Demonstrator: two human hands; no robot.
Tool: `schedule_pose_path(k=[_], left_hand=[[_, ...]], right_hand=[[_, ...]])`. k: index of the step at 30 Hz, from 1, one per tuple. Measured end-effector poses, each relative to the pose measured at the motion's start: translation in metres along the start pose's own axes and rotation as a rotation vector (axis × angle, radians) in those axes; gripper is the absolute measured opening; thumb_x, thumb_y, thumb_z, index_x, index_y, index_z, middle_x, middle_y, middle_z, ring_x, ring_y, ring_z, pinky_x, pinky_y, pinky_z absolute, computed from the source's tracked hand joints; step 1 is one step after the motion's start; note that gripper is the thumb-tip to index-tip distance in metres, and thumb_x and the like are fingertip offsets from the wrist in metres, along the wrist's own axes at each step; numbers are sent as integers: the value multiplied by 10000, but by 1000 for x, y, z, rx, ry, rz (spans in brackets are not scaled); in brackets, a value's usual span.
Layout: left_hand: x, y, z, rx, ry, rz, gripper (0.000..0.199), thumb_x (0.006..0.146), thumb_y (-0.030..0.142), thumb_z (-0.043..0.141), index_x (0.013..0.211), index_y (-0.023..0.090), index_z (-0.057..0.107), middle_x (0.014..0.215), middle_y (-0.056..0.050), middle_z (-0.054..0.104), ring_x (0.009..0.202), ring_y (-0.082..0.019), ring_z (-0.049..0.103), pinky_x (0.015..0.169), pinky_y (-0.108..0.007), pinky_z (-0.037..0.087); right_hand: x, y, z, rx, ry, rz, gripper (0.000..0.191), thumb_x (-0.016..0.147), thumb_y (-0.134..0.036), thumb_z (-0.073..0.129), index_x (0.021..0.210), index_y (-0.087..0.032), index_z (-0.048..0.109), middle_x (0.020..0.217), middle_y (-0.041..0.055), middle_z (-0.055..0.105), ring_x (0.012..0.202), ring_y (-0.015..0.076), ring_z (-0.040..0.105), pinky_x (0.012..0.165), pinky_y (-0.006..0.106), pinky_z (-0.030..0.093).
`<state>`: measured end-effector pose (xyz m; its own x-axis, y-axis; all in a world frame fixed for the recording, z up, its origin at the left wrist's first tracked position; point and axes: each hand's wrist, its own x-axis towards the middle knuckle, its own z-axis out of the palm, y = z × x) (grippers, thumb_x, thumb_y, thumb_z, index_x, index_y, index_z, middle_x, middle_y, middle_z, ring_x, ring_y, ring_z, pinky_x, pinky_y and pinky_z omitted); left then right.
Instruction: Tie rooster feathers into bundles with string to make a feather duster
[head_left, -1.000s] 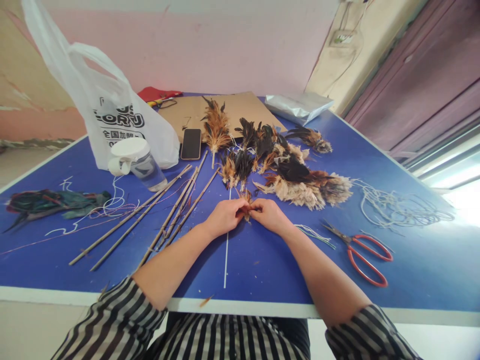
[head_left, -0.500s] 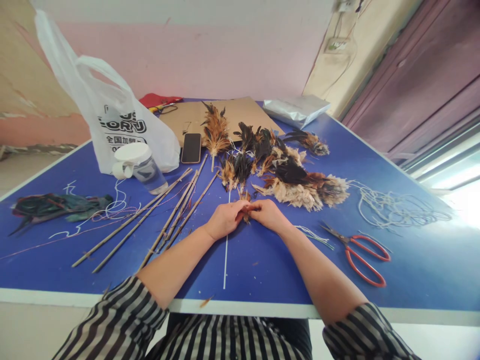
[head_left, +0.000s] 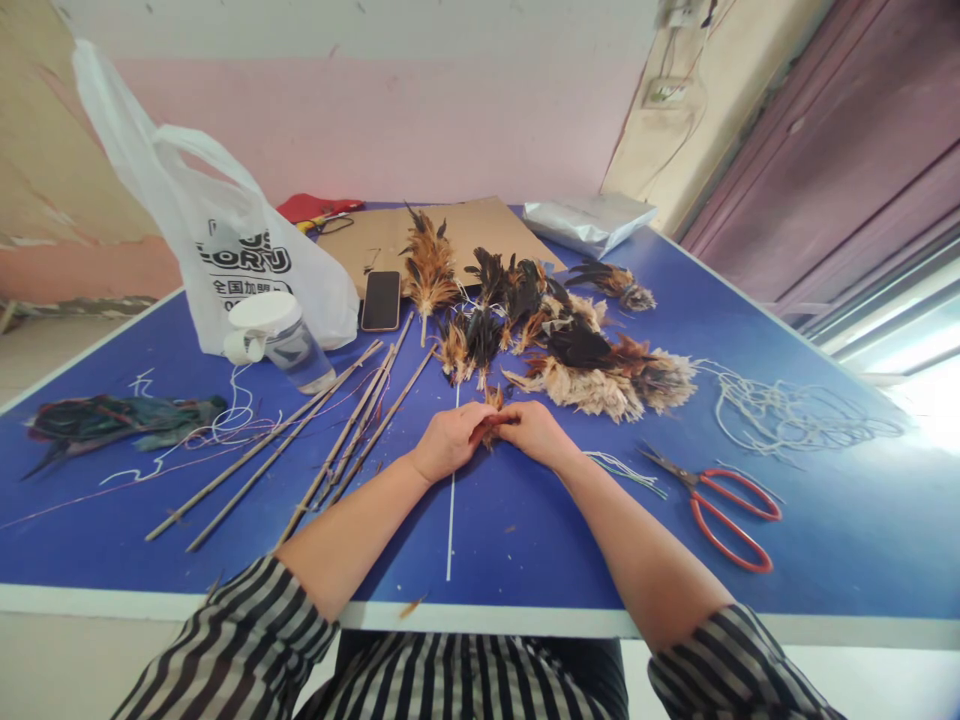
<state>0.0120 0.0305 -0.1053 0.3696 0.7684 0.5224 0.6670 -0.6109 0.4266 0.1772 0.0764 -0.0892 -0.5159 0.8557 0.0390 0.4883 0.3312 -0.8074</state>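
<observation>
A small bunch of brown feathers is pinched between my two hands, close to the middle of the table. My left hand grips it from the left, fingers curled. From the right, my right hand closes on the same bunch, thumb and fingertips meeting my left fingers. The fingers partly cover the feathers, so their lower ends are hard to make out. Just beyond my hands lie bundles of black and brown feathers. A larger pile of pale and dark feathers spreads to the right.
Thin sticks lie left of my hands, near a lidded plastic jug and white bag. Red-handled scissors and loose white string are on the right. A phone rests by the cardboard.
The view has shifted very slightly. Both hands stay on the small feather bunch in nearly the same place, with only slight finger movement.
</observation>
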Motion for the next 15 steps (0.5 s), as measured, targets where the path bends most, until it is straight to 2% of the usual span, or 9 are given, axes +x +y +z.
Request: schedule_pose_path(k=[7, 10, 15], left_hand=[[-1, -3, 1, 16, 21, 3, 152, 853, 228, 435, 864, 171, 575, 830, -44, 582, 784, -124, 549, 715, -238, 442], [-2, -3, -1, 3, 17, -1, 147, 847, 213, 444, 813, 169, 580, 843, -45, 582, 789, -119, 550, 714, -231, 438], [-1, -1, -9, 27, -53, -14, 120, 824, 179, 470, 793, 170, 586, 849, -38, 584, 789, -119, 545, 713, -236, 430]], right_hand=[[-3, -2, 0, 48, -12, 90, 183, 655, -177, 528, 750, -137, 679, 516, -17, 589, 469, 96, 506, 482, 191, 385], [-5, -2, 0, 90, -7, 114, 161, 647, -184, 527, 729, -141, 658, 479, -30, 556, 436, 83, 483, 445, 180, 368], [-7, 0, -1, 102, 13, 129, 114, 644, -202, 536, 698, -154, 623, 460, -41, 541, 399, 67, 463, 417, 166, 359]])
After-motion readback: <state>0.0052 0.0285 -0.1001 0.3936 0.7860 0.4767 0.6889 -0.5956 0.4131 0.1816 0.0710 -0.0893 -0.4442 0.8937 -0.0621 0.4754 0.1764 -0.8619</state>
